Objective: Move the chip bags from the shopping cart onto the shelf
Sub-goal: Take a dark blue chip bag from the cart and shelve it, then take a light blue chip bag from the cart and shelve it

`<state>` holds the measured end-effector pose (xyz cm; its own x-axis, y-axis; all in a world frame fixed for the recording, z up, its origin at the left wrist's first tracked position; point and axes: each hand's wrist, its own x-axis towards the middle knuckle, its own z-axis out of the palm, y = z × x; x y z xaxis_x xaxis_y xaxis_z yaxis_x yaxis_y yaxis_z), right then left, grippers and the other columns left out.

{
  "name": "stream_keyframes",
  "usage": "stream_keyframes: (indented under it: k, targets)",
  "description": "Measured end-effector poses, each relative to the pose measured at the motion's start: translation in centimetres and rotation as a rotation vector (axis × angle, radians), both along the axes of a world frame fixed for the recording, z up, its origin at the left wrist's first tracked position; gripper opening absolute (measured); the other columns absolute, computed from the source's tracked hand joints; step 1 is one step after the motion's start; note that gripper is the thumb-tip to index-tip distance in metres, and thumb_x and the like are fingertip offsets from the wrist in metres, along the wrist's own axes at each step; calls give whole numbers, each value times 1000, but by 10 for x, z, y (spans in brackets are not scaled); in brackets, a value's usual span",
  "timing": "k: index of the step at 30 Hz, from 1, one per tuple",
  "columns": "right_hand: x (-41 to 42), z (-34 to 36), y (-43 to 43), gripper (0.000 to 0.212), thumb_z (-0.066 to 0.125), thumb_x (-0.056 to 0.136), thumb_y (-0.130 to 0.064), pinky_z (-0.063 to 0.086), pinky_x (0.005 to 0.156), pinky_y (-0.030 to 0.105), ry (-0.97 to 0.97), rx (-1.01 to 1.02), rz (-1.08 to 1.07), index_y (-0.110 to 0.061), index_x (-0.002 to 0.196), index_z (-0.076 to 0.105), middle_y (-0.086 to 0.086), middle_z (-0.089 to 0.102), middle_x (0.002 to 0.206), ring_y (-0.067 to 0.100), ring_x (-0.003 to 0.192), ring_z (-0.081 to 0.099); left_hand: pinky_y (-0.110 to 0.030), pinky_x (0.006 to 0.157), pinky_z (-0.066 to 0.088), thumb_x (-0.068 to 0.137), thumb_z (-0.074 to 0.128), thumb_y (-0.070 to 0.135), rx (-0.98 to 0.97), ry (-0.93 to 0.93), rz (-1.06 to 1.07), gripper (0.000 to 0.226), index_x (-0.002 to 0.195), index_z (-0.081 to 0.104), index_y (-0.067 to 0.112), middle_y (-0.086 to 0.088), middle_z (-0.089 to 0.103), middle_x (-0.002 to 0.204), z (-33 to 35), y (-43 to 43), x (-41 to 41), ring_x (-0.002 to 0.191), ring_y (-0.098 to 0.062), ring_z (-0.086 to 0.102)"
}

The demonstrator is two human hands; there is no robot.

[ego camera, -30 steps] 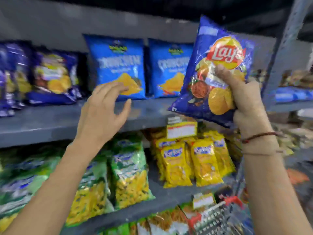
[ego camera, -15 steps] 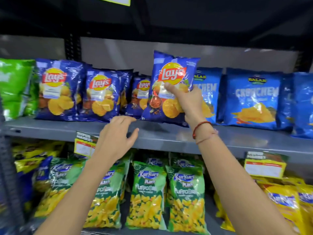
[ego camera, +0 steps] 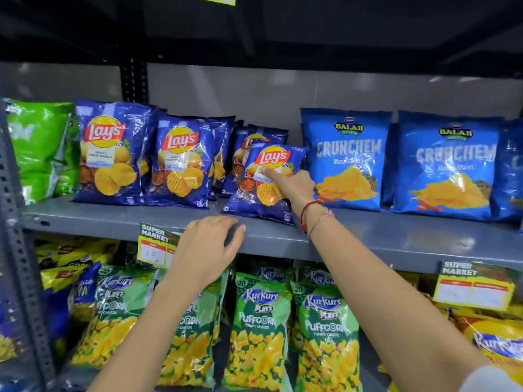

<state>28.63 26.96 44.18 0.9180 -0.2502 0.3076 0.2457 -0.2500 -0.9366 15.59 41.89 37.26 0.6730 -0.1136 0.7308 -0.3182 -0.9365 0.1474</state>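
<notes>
A dark blue Lay's chip bag (ego camera: 261,182) stands tilted on the grey shelf (ego camera: 382,236), in front of a row of the same bags. My right hand (ego camera: 294,186) grips its right edge, thumb across the front. My left hand (ego camera: 208,250) hovers open at the shelf's front lip, below and left of that bag, holding nothing. The shopping cart is out of view.
More Lay's bags (ego camera: 110,154) stand to the left, beside green bags (ego camera: 36,148). Light blue Crunchem bags (ego camera: 346,159) stand to the right. Green Kurkure Puffcorn bags (ego camera: 257,329) fill the lower shelf. Price tags (ego camera: 154,244) hang from the shelf edge. A dark upper shelf overhangs.
My right hand has lowered the Lay's bag from the air onto the shelf, in front of the Lay's row. My left hand stayed near the shelf edge.
</notes>
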Motion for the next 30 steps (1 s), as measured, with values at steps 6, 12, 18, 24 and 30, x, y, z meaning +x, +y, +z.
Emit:
stream_keyframes:
  k: [6,12,18,24,30]
  targets:
    - [-13,2,-18,96,71,64,-66,45,92,31,66,-9,84,-6,134,42,11,55,134,27,118,56,-41,89,46,91,48,30,-86,-22,-40,32,111,62,9,-10,69,111,0,-7,-4,103,-28,61]
    - [-79,-11,-85,80,68,68,-65,51,94,51,-166,-112,-83,-16,128,49,0,63,104,27,106,64,-16,90,37,88,53,21,-320,-219,-268,22,102,65,9,-6,69,104,-5,-62,-27,99,-21,60]
    - [-177,-65,-199,48,73,75,-47,54,76,25,-271,-173,-397,-19,112,60,2,69,98,9,75,63,-17,91,39,87,55,16,-333,-98,-627,18,96,67,7,-5,70,101,-46,-172,-41,97,-19,60]
    - [-270,-167,-310,30,73,80,-33,45,63,6,-44,-133,-736,-15,102,62,2,65,93,-4,69,60,-28,91,40,86,55,21,-237,312,-923,23,102,65,8,-9,67,106,-121,-296,-57,103,-26,60]
    - [-360,-306,-387,36,73,81,-25,53,83,47,391,-12,-987,-2,107,61,22,67,101,32,87,64,-29,92,34,82,63,8,-29,728,-1101,27,108,63,3,-18,64,112,-228,-403,-88,108,-33,57]
